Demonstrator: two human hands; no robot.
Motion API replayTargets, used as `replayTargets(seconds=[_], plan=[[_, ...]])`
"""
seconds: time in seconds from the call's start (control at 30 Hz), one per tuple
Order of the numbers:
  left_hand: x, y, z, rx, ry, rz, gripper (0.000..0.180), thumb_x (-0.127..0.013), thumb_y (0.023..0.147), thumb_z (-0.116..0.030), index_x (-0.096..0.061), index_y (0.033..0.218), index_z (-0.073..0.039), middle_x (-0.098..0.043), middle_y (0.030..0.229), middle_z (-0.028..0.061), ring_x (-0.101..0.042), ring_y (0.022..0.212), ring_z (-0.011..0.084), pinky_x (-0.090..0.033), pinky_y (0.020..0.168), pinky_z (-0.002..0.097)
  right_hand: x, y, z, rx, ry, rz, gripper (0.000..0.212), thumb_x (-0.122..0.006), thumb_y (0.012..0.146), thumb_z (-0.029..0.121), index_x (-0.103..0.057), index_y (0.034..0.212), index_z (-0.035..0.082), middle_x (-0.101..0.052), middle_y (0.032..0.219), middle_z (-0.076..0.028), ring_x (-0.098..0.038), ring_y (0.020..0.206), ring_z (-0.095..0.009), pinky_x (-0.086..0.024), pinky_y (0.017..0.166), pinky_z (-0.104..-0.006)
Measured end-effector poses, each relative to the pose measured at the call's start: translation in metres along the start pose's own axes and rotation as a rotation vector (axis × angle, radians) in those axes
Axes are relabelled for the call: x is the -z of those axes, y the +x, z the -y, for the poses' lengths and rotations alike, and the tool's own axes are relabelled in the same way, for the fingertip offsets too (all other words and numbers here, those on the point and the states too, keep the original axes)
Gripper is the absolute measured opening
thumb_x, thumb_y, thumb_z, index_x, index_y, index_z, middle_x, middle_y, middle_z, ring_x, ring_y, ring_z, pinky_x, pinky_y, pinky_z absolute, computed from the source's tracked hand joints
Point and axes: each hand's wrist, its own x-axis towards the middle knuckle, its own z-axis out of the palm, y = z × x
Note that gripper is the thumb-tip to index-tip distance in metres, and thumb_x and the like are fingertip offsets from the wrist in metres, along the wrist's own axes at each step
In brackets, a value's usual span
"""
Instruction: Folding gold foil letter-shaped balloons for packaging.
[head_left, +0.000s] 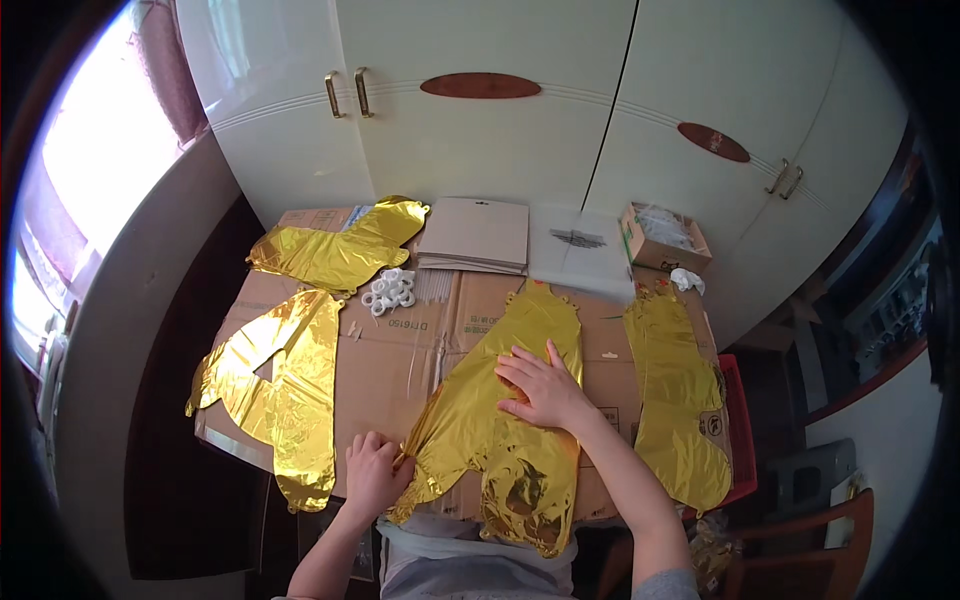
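A flat gold foil balloon (530, 330) lies in front of me on cardboard, its lower end hanging over the near edge. With fingers curled, my left hand (376, 474) grips the balloon's lower left corner. My right hand (546, 388) rests palm down on its upper right part, fingers spread. To the left lies another gold foil balloon (308, 380), shaped like a letter A. Behind it is a bent gold foil balloon (335, 250). On the right a long gold foil balloon (680, 400) with a wavy right edge lies flat.
Small white rings (388, 291) sit in a heap beside thin clear straws (434, 287). At the back are a stack of beige card sheets (473, 233), clear plastic bags (572, 262) and an open box (667, 238). A red bin (739, 430) and wooden chair (850, 530) stand right.
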Motion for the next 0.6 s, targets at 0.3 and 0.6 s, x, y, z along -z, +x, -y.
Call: replayTargets(seconds=[0.3, 0.6], plan=[[0.032, 0.002, -0.009, 0.292, -0.818, 0.323, 0.019, -0.074, 0.075, -0.016, -0.063, 0.077, 0.0, -0.058, 0.086, 0.012, -0.056, 0.087, 0.0316, -0.046, 0.075, 0.0416, 0.0, -0.005, -0.002, 0.035, -0.003, -0.042, 0.055, -0.053, 0.092, 0.054, -0.056, 0.13, 0.015, -0.05, 0.142, -0.004, -0.035, 0.141, -0.022, -0.012, 0.118, -0.0586], [0.003, 0.032, -0.108, -0.423, -0.525, 0.145, 0.021, -0.073, 0.078, -0.019, -0.061, 0.081, -0.003, -0.057, 0.091, 0.0112, -0.057, 0.087, 0.0302, -0.046, 0.075, 0.042, 0.018, -0.014, 0.033, -0.378, 1.023, -0.095, 0.043, -0.068, 0.091, 0.031, -0.051, 0.118, 0.002, -0.064, 0.088, -0.01, -0.06, 0.078, -0.015, -0.049, 0.072, -0.0285]])
